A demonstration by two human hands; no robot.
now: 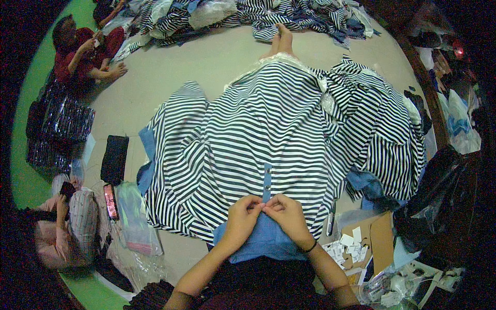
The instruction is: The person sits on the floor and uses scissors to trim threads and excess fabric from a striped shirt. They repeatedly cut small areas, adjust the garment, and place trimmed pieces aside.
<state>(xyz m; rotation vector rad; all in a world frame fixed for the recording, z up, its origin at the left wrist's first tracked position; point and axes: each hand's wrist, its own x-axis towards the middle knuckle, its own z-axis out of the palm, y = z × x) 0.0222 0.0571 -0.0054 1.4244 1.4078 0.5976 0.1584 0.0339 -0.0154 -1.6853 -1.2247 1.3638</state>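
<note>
Left hand (242,218) and right hand (287,216) pinch blue placket (266,195) of striped garment (263,129), fingertips close together; creased black-and-white cloth spreads beyond hands, dark buttons (267,187) just ahead, plain blue fabric (268,245) between wrists.

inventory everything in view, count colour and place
striped garment: 1, black white blue, lap
striped cloth: uncountable, black white, top, right
people: several, red or pale clothes, left
shiny packets: uncountable, black, left
phone: 1, reddish screen, lower left
bags: several, clear, lower left
cardboard: 1, brown, lower right
labels: many, white, by cardboard
plastic sheet: 1, black, right
flat item: 1, black, left
feet: 2, bare, top
left grip: 1, bare, pinching garment
right grip: 1, black wristband, pinching garment
</note>
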